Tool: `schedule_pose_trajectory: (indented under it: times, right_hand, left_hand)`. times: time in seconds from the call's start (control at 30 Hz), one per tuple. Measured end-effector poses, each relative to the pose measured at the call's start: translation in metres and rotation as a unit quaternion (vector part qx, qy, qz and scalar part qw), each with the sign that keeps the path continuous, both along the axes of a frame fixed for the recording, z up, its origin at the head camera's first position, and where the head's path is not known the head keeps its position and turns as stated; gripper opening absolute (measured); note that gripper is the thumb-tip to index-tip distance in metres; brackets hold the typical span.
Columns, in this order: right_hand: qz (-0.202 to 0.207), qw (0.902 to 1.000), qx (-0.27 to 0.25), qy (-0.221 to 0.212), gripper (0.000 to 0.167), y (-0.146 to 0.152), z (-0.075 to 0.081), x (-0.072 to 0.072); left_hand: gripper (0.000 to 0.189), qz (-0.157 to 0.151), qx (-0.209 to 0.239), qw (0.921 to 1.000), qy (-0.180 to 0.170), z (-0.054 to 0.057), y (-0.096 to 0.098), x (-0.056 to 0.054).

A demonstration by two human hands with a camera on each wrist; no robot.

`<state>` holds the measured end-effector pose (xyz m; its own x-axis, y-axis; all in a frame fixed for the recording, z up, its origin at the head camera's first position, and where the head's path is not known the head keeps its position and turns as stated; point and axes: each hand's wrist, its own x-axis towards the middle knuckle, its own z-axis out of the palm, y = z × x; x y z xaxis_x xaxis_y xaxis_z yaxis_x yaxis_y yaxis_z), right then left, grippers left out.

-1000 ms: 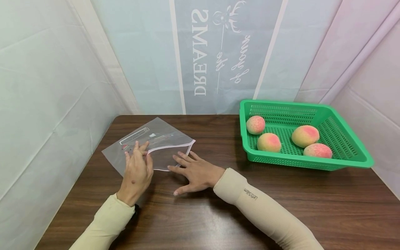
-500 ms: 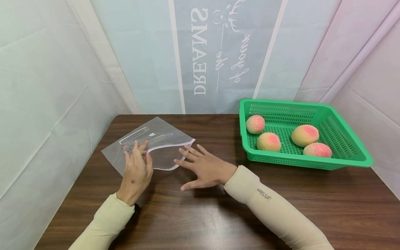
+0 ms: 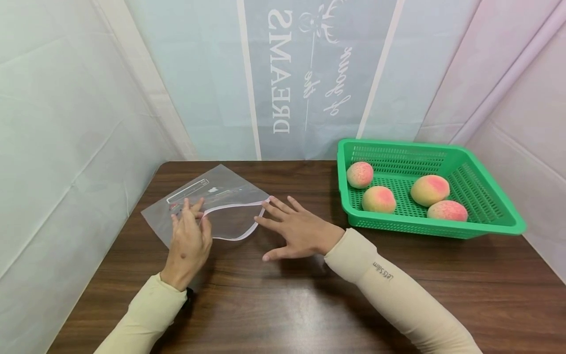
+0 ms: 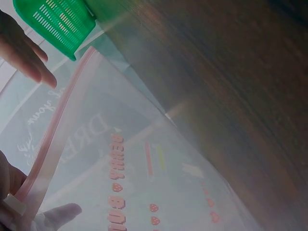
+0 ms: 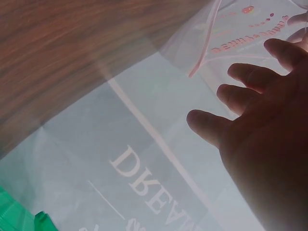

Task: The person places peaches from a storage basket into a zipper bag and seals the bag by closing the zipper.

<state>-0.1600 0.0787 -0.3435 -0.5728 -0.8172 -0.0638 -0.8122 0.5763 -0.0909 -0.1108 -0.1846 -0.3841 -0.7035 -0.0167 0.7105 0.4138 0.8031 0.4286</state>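
Note:
A clear zip bag [image 3: 234, 194] with a pale pink zip strip lies on the table at left in the head view, its mouth spread into a curve. My left hand [image 3: 186, 246] holds the bag by the near end of its mouth. Close up in the left wrist view, the fingers grip the strip [image 4: 50, 127] beside a small white slider [image 4: 15, 204]. My right hand [image 3: 305, 232], fingers spread, is at the far end of the mouth, its fingertips overlapping the strip in the head view. The right wrist view shows red print on the bag [image 5: 240, 41].
At right on the brown table [image 3: 265, 305] stands a green plastic basket [image 3: 495, 228]. Several peaches lie in it, among them one peach [image 3: 360, 175] at its left end. A printed cloth [image 3: 212, 88] hangs behind the table, with white cloth at both sides.
My right hand has drawn back to the right and slightly away, out of the bag's mouth. The mouth's near edge now curves rounder. My left hand keeps its hold almost in place.

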Motion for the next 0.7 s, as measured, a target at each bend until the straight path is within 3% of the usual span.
schedule_pose_trajectory:
  times: [0.7]
  right_hand:
    - [-0.018,0.9996,-0.014,0.014,0.089,0.018,0.013,-0.006]
  left_hand:
    - [0.012,0.005,-0.006,1.0000,-0.005,0.001,0.000,-0.001]
